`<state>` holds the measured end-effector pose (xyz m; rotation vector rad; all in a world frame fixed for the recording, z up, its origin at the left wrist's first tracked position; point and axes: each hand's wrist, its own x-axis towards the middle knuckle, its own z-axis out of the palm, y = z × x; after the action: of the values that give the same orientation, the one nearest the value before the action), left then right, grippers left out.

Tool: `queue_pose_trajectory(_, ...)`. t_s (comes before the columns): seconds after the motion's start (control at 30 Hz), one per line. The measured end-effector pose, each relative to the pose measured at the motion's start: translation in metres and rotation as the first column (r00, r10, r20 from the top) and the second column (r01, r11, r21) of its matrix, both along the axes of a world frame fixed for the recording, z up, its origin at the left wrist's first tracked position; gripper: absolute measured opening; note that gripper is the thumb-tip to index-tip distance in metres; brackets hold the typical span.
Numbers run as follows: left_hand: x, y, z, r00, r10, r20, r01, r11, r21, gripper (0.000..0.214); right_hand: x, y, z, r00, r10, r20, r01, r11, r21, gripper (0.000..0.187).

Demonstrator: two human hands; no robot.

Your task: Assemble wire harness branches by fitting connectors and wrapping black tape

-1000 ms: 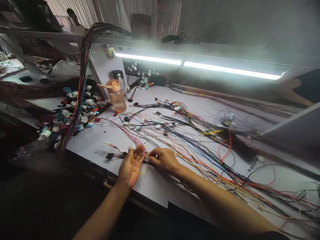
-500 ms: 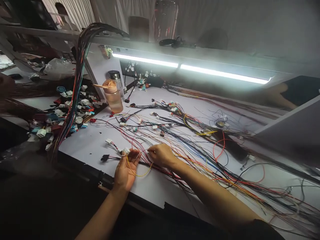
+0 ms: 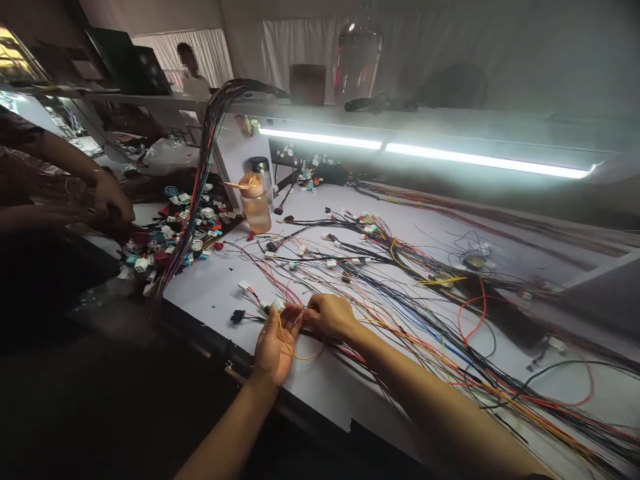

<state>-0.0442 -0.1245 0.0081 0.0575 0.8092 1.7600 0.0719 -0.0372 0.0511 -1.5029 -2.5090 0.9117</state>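
Note:
My left hand (image 3: 274, 344) rests palm up at the front edge of the white table (image 3: 210, 287), fingers curled round a small white connector (image 3: 277, 306) and a loop of yellow wire (image 3: 295, 347). My right hand (image 3: 331, 313) is just to its right, fingertips pinched on the thin wire that leads to the connector. A black connector (image 3: 237, 315) and another white connector (image 3: 244, 287) lie a little to the left of my hands. A wide spread of coloured wires (image 3: 425, 313) runs from my hands off to the right.
An orange drinking bottle (image 3: 255, 203) and a dark-lidded bottle (image 3: 262, 171) stand at the back left. A thick wire bundle (image 3: 200, 180) arches over a pile of connectors (image 3: 175, 227). Another person's hand (image 3: 113, 197) reaches in at the left. A strip light (image 3: 425, 152) runs along the back.
The view has swung left, showing the other person's arms. My hands have closed together, the right fingertips now meeting the left at the white connector.

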Motion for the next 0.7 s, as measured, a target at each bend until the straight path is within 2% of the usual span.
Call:
queue_pose_trajectory(0.13, 0.001, -0.002, -0.003, 0.998, -0.036, -0.045, 0.036, 0.999, 0.014, 0.024, 0.009, 0.0, -0.005, 0.994, 0.001, -0.109, -0.008, 0.998, -0.067, 0.023)
queue_pose_trajectory(0.5, 0.003, -0.001, -0.001, 0.993, -0.073, -0.089, 0.072, 0.997, -0.01, 0.022, 0.02, -0.008, -0.016, 0.929, -0.031, -0.37, 0.003, 0.997, -0.075, 0.027)
queue_pose_trajectory(0.7, 0.001, -0.002, -0.006, 0.994, -0.074, -0.078, 0.075, 0.997, 0.01, 0.021, 0.015, -0.003, -0.008, 0.941, -0.011, -0.338, -0.034, 0.991, -0.129, 0.04)
